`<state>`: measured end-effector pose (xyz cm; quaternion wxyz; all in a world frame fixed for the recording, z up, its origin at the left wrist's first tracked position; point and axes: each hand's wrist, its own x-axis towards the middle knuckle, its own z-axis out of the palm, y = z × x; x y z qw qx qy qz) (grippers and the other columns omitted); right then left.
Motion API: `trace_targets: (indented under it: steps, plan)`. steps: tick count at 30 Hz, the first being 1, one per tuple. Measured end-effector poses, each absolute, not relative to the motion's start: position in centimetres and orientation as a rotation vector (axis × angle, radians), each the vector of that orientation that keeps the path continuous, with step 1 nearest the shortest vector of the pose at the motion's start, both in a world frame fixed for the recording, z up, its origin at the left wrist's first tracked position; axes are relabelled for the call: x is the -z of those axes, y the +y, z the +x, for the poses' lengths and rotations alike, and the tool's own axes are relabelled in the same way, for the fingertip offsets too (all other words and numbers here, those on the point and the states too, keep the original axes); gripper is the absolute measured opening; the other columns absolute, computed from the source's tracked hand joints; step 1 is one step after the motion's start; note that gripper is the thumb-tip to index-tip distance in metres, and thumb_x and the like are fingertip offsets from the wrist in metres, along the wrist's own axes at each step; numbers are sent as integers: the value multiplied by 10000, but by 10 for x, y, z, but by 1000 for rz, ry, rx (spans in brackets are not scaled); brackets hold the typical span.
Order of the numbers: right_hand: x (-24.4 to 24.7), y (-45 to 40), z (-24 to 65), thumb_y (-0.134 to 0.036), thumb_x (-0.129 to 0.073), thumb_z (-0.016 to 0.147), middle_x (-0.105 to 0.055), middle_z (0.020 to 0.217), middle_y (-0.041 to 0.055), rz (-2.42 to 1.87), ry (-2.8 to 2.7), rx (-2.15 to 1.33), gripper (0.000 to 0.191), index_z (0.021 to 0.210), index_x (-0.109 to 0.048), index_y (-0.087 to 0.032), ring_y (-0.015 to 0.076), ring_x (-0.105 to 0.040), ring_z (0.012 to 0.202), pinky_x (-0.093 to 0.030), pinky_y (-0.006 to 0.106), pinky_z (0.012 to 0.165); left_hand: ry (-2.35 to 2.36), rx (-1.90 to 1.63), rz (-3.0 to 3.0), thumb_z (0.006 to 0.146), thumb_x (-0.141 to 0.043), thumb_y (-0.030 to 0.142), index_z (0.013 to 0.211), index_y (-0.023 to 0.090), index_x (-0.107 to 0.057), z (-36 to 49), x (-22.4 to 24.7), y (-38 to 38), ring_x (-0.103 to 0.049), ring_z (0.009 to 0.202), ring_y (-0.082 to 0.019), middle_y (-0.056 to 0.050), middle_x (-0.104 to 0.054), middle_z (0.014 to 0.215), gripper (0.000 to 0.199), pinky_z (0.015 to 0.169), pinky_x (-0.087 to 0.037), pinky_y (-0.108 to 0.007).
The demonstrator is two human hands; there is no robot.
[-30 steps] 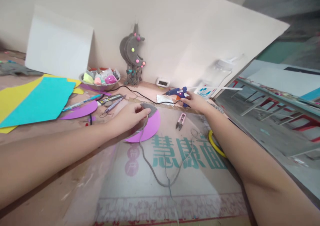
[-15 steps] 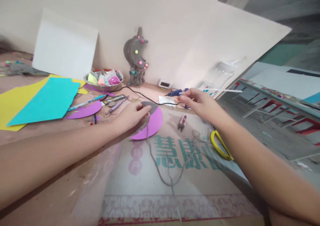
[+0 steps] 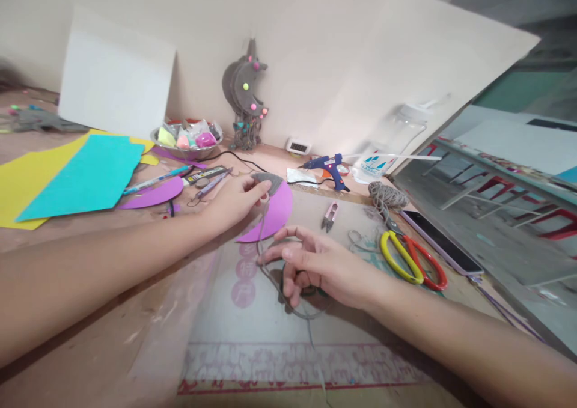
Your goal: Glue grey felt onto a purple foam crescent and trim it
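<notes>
Pinched the grey-covered upper end of the purple paper crescent between thumb and fingers of the left hand, at centre frame. Held the right hand below and to the right, fingers part-spread and loosely curled beside the grey cord; could not tell whether gripping it. Judged to be at a cord-handling step, with purple exposed below the grey section; called for a steady left pinch and untwisted slack. Located glue gun, thread snips, cord bundle and scissors right of centre.
</notes>
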<state>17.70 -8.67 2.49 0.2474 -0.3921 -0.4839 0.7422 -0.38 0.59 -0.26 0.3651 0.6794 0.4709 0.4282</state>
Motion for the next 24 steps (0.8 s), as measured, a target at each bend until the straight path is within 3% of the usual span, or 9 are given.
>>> trace_targets:
  steps: [2,4,6,11,14,18,24]
  plan:
    - [-25,-88,176,-370,-659,815,-657,795,8,-1079,-1370,-1988,370,1065,-433,-218,83,-572,536,-492,222,521,1196,-1090,1755,859,-495,449,661,172,-535,-4,3,6,-509,596,-126,3,-571,635,343,594,-373,-267]
    - [-27,-88,178,-371,-646,830,-550,603,-62,-1108,-1472,-1856,350,1079,-465,-206,61,-476,478,-390,175,466,1179,-1059,1781,864,-482,445,665,169,-538,-5,3,6,-511,601,-127,4,-575,635,345,589,-371,-263]
    - [-31,-86,182,-345,-631,842,-458,559,-91,-1139,-1575,-1684,300,1068,-495,-202,54,-398,461,-316,175,444,1182,-1015,1835,864,-475,445,661,166,-547,-5,3,5,-516,610,-135,1,-578,627,353,588,-370,-263]
    - [-46,-75,194,-265,-514,908,-483,596,-58,-1098,-1848,-1200,154,1041,-528,-189,89,-461,561,-377,227,542,1212,-961,1921,863,-463,435,646,159,-551,-4,1,4,-533,619,-147,-6,-581,622,362,594,-375,-270]
    - [-57,-66,206,-253,-493,918,-565,644,-30,-1101,-1884,-987,162,1063,-533,-191,85,-459,529,-371,232,511,1242,-928,1946,857,-474,422,651,158,-551,-3,-1,3,-527,603,-139,-4,-584,626,343,597,-373,-273]
    - [-69,-51,222,-260,-510,895,-663,749,8,-1198,-1909,-941,230,1115,-527,-194,57,-391,399,-308,231,402,1242,-928,1953,860,-468,420,646,160,-547,-4,-2,3,-521,595,-134,-3,-585,628,346,588,-366,-271]
    - [-56,-27,243,-206,-491,862,-694,813,36,-1471,-2043,-724,237,1085,-571,-188,74,-450,407,-371,245,415,1228,-982,1863,850,-502,426,641,170,-534,-2,0,-2,-541,599,-147,-19,-601,623,332,549,-376,-261]
